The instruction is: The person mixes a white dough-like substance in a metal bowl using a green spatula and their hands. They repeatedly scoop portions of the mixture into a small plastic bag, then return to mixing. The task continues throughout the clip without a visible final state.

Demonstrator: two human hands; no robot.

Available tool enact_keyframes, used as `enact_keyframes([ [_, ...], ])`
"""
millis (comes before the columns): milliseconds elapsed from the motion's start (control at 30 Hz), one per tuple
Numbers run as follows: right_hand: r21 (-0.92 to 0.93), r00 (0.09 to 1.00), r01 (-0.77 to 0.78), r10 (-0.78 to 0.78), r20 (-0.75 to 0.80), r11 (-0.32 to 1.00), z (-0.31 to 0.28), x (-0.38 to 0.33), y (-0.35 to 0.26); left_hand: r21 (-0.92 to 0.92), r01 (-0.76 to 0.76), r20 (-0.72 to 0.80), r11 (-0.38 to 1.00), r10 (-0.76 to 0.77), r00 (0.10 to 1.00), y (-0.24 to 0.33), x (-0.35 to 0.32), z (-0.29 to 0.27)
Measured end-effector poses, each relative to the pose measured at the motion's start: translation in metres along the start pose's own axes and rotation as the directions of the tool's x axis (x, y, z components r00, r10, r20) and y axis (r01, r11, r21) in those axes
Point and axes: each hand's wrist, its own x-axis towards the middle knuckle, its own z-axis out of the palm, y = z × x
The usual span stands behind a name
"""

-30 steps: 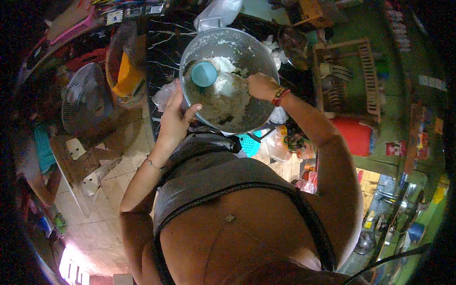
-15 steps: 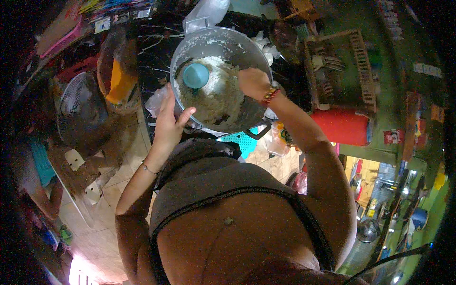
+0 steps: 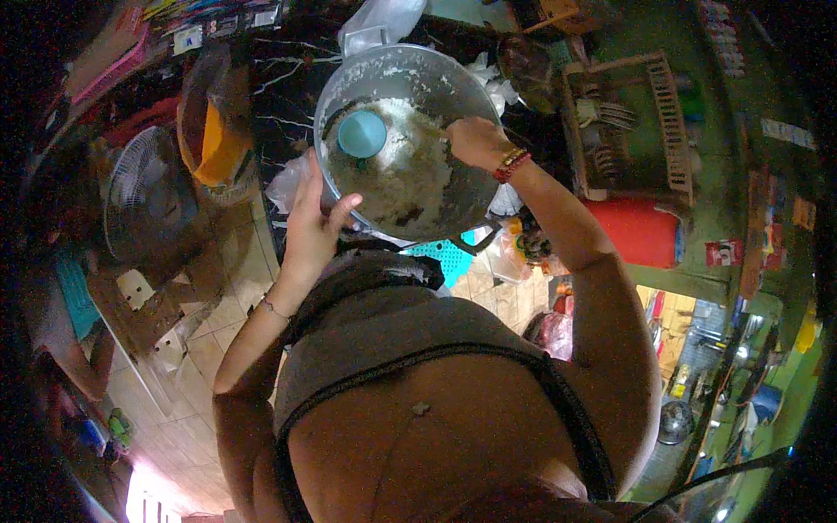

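Note:
A large metal bowl (image 3: 349,87) stands on a dark marbled counter, holding a pale crumbly mass (image 3: 405,170) and a small teal cup (image 3: 362,133). My left hand (image 3: 311,222) grips the bowl's near left rim from outside. My right hand (image 3: 471,141), with a red and yellow bead bracelet at the wrist, reaches inside the bowl on its right side; its fingers are closed in the mass. What lies under those fingers is hidden.
A standing fan (image 3: 139,196) and an orange-lined basket (image 3: 209,131) are at the left. A wooden dish rack (image 3: 623,122) and a red container (image 3: 636,231) are at the right. A teal perforated item (image 3: 445,257) lies below the bowl. Tiled floor (image 3: 218,322) shows lower left.
The view has shifted, so the bowl sits a little higher in the picture. My right hand has stayed inside the bowl at its right side while my left hand keeps hold of the rim.

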Motion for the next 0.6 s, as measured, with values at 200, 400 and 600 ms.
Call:
enact_keyframes([
  [200,-0.064,0.989,0.138,-0.135,0.051,0.988,0.031,-0.006,-0.016,0.068,-0.005,0.036,0.998,0.003,0.999,0.001,0.001,-0.002],
  [400,0.300,0.987,0.038,-0.083,0.136,0.953,0.042,-0.034,-0.030,0.059,-0.006,0.024,0.998,0.004,1.000,-0.003,0.000,0.002],
  [600,0.137,0.999,0.040,-0.040,-0.004,0.990,0.002,-0.047,-0.009,-0.073,0.051,0.116,0.996,-0.042,0.992,0.005,0.006,-0.009],
])
